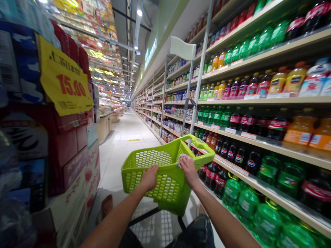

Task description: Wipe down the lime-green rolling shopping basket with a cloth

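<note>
A lime-green shopping cart (178, 196) with a perforated basket stands right before me, above my bent knees. My left hand (149, 177) is closed over the rim of its near side wall, fingertips hooked inside. Further right on the same rim, my right hand (189, 172) presses a crumpled whitish cloth (182, 159), its fingers folded over it. The cart's green handle (203, 144) rises just beyond that hand. Inside, the visible part of the basket shows only perforated green walls; its bottom is hidden by the near wall.
Shelves (258, 137) of soda and juice bottles run close along the right. Large green bottles (266, 217) stand low there. Stacked cartons (77, 193) with a yellow price sign (64, 81) crowd the left. A pale tiled aisle (124, 120) stretches ahead between them.
</note>
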A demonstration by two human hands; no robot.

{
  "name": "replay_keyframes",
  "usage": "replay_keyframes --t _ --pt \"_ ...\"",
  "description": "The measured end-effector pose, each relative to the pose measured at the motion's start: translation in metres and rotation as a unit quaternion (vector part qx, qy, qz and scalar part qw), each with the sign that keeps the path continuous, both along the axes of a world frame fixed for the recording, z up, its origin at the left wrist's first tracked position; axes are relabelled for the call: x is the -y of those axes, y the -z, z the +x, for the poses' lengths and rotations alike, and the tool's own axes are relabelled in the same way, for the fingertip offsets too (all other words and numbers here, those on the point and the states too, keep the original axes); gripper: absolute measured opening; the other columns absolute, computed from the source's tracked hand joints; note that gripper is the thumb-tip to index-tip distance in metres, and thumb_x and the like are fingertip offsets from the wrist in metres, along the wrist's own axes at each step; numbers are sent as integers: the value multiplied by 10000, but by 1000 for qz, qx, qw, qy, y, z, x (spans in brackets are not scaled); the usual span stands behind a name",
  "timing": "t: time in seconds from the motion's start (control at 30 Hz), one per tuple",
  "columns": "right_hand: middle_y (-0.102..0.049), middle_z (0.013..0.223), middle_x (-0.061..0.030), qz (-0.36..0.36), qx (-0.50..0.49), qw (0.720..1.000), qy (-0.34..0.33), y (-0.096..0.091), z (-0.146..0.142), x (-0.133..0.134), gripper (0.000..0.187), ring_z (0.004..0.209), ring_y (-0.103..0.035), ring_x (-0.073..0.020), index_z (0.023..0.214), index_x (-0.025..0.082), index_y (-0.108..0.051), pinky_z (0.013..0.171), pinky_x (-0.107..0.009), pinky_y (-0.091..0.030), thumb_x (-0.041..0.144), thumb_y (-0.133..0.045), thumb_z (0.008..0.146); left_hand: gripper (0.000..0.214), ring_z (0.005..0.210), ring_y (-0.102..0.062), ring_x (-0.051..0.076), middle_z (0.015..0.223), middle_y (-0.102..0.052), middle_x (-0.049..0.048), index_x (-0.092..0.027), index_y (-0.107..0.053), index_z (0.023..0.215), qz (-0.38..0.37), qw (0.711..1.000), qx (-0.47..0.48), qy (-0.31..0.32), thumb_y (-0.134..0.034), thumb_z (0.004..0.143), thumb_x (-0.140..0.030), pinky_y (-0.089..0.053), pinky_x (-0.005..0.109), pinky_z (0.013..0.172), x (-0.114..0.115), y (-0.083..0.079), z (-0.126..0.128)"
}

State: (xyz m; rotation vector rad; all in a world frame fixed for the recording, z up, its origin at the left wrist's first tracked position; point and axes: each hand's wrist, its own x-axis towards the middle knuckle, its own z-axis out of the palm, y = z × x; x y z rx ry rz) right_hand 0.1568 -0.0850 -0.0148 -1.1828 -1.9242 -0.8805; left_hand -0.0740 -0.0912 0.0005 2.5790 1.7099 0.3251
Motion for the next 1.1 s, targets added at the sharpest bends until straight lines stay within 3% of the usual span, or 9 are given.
replay_keyframes --t 0.13,0.27,0.37,0.63,0.7,0.8,0.9,0.97,1.1 --pt "-594 1113 -111 -94 98 990 -47 6 -41 -10 259 1111 -475 -233 1015 166 -608 946 -451 -353 85 -476 807 685 1305 -215 199 1422 -259 67 -159 -279 1326 12 1000 1 14 -438 661 -111 -182 491 1048 -5 4 -9" --pt "-576 1141 -116 -135 78 988 14 -24 -6 0 251 1124 -453 -250 991 173 -615 945 -468 -330 88 -458 815 700 1322 -159 221 1436 -206 98 -125 -219 1343 -2 996 -9 -88 -405 671 -70 -172 552 1024 -10 12 -27" --pt "-537 1187 -136 -139 22 987 81 -37 13 7 255 1147 -417 -270 971 169 -618 952 -496 -291 90 -426 822 727 1329 -117 234 1447 -168 86 -125 -207 1348 -4 995 -12 -99 -405 652 -51 -176 550 1025 -10 16 -34" --pt "-616 1033 -77 -197 45 978 -44 6 -97 -9 289 1003 -508 -183 1003 180 -605 917 -330 -357 63 -450 789 751 1332 -114 210 1451 -164 66 -139 -203 1352 10 999 -20 -46 -413 635 -69 -140 515 1052 0 22 -34" --pt "-591 1097 -96 -203 41 978 -36 5 -85 -7 327 1037 -494 -200 1039 172 -596 933 -354 -338 52 -444 776 734 1331 -114 221 1449 -155 100 -101 -203 1350 -3 995 -9 -102 -422 649 -87 -144 501 1054 0 24 -46" --pt "-583 1111 -100 -223 20 975 11 -8 -41 -4 332 1032 -491 -213 1001 174 -621 910 -349 -345 47 -433 760 702 1325 -135 247 1438 -174 148 -68 -213 1340 -33 981 18 -192 -419 670 -97 -177 499 1041 -1 27 -67" --pt "-597 1059 -108 -224 -15 973 44 -15 -27 -4 311 990 -498 -215 942 152 -639 872 -335 -364 46 -414 754 703 1324 -136 246 1435 -189 150 -63 -219 1336 -41 981 30 -186 -444 671 -114 -210 440 1045 0 29 -79" --pt "-612 993 -105 -230 -21 973 20 -8 -53 -6 296 937 -511 -205 901 145 -644 849 -322 -378 43 -406 757 714 1322 -138 245 1427 -215 150 -49 -229 1329 -42 984 32 -168 -474 663 -135 -234 384 1044 1 29 -80" --pt "-608 1027 -97 -220 -9 970 -98 23 -154 -9 320 991 -494 -201 967 147 -621 897 -330 -362 27 -412 756 726 1317 -162 222 1414 -258 132 -60 -255 1316 -43 991 27 -127 -512 643 -149 -242 319 1044 3 31 -81"
